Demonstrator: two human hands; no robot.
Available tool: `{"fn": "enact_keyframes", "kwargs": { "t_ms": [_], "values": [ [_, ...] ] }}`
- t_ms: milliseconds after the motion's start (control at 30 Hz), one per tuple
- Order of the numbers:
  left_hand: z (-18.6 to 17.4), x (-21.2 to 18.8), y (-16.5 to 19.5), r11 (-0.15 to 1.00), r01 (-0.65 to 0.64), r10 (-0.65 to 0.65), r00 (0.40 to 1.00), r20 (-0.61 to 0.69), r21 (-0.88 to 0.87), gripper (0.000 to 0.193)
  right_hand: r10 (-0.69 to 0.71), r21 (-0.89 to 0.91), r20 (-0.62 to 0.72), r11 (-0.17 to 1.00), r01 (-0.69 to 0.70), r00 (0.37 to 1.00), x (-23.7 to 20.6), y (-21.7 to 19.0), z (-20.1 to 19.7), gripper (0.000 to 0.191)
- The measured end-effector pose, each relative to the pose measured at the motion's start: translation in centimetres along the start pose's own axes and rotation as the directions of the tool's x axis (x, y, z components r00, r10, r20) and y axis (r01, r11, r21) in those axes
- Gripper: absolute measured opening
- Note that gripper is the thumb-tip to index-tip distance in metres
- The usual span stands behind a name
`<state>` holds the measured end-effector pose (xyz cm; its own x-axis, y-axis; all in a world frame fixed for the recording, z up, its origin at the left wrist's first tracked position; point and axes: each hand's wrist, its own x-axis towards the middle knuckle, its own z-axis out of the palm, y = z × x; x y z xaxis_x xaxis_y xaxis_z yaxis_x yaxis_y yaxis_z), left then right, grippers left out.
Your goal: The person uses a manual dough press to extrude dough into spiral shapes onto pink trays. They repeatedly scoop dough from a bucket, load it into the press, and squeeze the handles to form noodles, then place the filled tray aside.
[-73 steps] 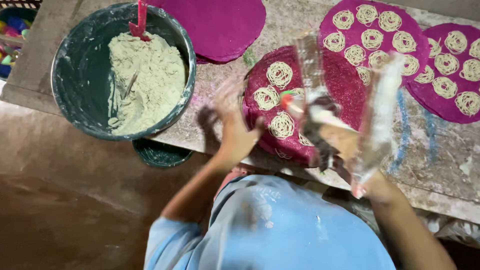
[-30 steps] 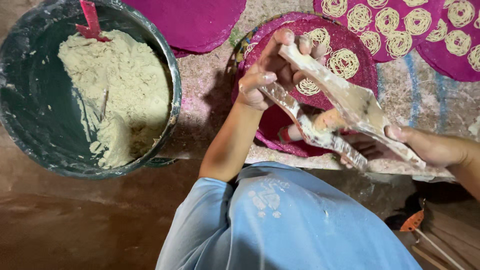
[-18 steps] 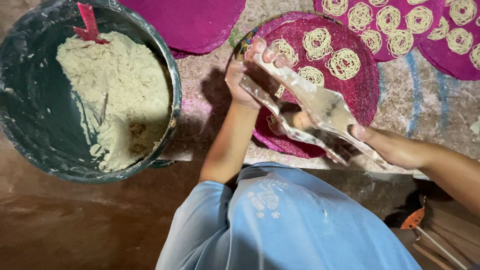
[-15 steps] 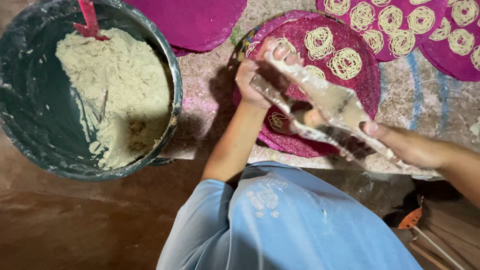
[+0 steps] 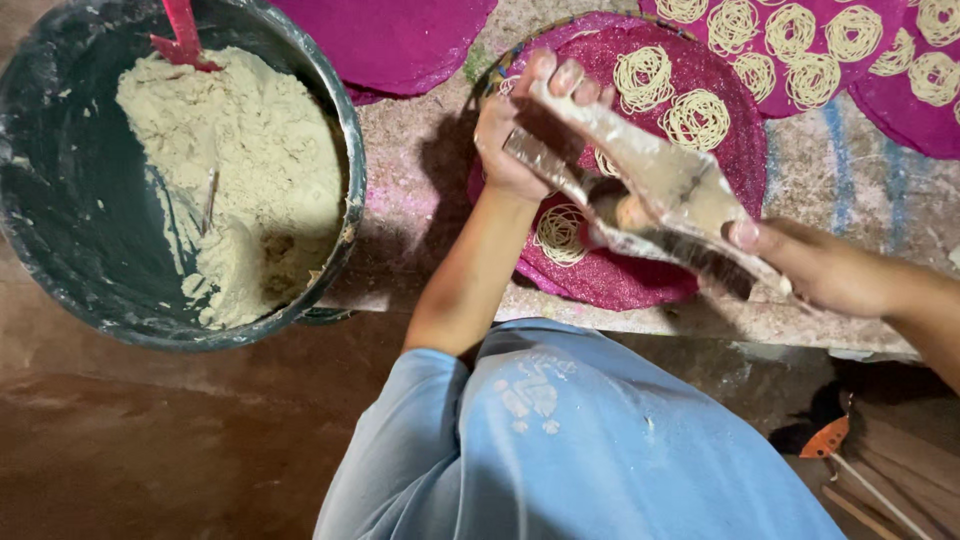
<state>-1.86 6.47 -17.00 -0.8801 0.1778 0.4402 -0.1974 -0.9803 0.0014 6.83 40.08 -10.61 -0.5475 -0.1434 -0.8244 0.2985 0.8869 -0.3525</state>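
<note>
Both hands grip a two-handled dough press over a magenta mat.

Nearest the camera, the person's pale blue garment (image 5: 590, 440) fills the lower frame. The right hand (image 5: 825, 268) has its fingers clenched around the near ends of the dough-smeared press (image 5: 655, 195); the left hand (image 5: 525, 125) grasps the far end, fingers (image 5: 560, 75) curled over the top handle. The press sits tilted above the round magenta mat (image 5: 700, 150) on the stone surface (image 5: 830, 190); a small pale lump, possibly dough, shows between its handles. Noodle coils (image 5: 695, 118) lie on the mat beside and under the press. To the left, a dark bucket (image 5: 60, 270) holds pale dough (image 5: 250, 170) with a red scoop (image 5: 183, 35). Farther back lie more magenta mats (image 5: 400, 40), some bearing coils.
</note>
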Motion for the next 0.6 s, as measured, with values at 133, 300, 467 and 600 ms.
{"fn": "enact_keyframes", "kwargs": {
  "t_ms": [133, 300, 467, 600],
  "values": [
    [0.5, 2.1, 0.4, 0.999, 0.013, -0.014, 1.000, 0.019, 0.043, 0.034, -0.078, 0.077, -0.089, 0.993, 0.085, 0.993, 1.0, -0.5, -0.3, 0.090],
    [-1.4, 0.5, 2.9, 0.893, 0.398, -0.220, 0.793, -0.568, 0.210, 0.067, -0.477, 0.150, -0.120, 0.858, 0.491, 0.871, 1.3, -1.1, 0.2, 0.090],
    [-6.5, -5.7, 3.0, 0.320, 0.870, -0.349, 0.477, -0.807, 0.376, 0.051, -0.499, 0.142, -0.085, 0.851, 0.506, 0.863, 2.4, -1.1, 0.2, 0.087],
    [-6.3, -9.4, 2.7, -0.104, 0.581, -0.112, 0.799, -0.590, 0.807, 0.044, -0.512, 0.209, -0.124, 0.824, 0.526, 0.850, 3.7, -1.1, 1.3, 0.089]
  ]
}}
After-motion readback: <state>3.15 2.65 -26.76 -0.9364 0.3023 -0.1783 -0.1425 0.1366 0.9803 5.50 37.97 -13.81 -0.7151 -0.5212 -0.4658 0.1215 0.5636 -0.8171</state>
